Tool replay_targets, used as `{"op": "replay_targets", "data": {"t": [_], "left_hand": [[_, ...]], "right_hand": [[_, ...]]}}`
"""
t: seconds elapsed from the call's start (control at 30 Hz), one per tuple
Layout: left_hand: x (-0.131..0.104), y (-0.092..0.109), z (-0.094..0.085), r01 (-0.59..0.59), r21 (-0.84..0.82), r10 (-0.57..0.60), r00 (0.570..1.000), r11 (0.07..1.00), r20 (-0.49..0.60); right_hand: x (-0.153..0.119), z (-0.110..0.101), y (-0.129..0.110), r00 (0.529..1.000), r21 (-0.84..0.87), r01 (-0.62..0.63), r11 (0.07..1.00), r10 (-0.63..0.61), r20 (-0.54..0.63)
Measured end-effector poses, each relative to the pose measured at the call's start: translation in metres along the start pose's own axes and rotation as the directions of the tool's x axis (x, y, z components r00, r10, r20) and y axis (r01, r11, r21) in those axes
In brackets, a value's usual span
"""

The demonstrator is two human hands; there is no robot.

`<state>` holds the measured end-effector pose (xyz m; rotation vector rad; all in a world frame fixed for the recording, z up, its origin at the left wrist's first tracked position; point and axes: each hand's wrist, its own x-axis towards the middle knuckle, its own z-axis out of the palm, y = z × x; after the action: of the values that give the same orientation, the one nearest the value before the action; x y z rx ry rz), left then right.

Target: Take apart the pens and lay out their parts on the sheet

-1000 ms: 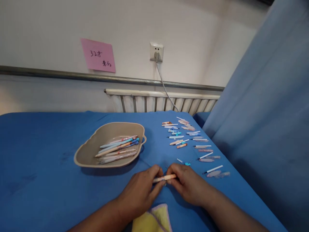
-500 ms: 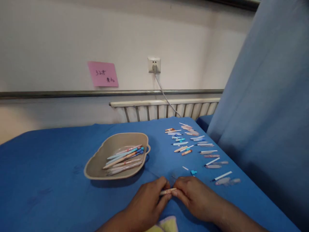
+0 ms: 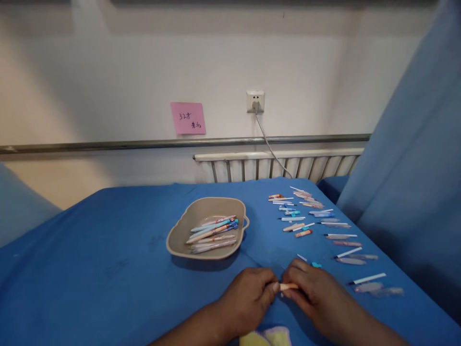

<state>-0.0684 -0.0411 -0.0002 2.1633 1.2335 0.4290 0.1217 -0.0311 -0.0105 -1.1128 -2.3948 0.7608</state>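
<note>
My left hand (image 3: 250,299) and my right hand (image 3: 319,294) meet low in the view above the blue cloth. Between their pinched fingers is a pale peach pen barrel (image 3: 288,286), gripped at both ends, so most of it is covered. Just beyond my right hand lie a small teal piece (image 3: 316,265) and a short white piece (image 3: 301,258). A beige basin (image 3: 173,244) stands ahead and left of my hands. Inside it rests a bunch of pens (image 3: 212,234), blue, peach and clear pinkish.
Pen parts in rows cover the right side: white refills (image 3: 367,278), clear pinkish barrels (image 3: 369,287) and peach barrels (image 3: 293,227). A yellow cloth (image 3: 277,335) lies at the near edge. A blue curtain (image 3: 399,158) hangs at right; a white railing (image 3: 277,155) stands behind.
The view has swung left, so everything sits further right in it. Both hands stay together on the pen barrel; the gap between them shows a different stretch of it.
</note>
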Motion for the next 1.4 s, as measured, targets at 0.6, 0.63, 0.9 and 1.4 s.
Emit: {"op": "replay_targets", "data": {"t": [0.6,0.63,0.9,1.4], "left_hand": [[0.013,-0.011,0.001,0.169,-0.777,-0.262,0.965,0.607,0.005],[0.014,-0.011,-0.001,0.169,-0.81,-0.304,0.953,0.561,-0.012],[0.012,0.003,0.002,0.032,-0.981,-0.445,0.894,0.19,-0.057],[0.012,0.001,0.005,0.03,-0.921,-0.473,0.864,0.389,-0.172]], "right_hand": [[0.0,-0.007,0.002,0.999,-0.075,0.04,0.996,-0.042,-0.025],[0.0,-0.008,0.003,0.998,-0.052,0.033,0.998,-0.037,-0.059],[0.001,-0.003,-0.001,0.952,0.096,-0.006,0.995,0.035,-0.304],[0.003,0.004,-0.008,0.945,0.232,-0.08,0.969,0.148,-0.291]]}}
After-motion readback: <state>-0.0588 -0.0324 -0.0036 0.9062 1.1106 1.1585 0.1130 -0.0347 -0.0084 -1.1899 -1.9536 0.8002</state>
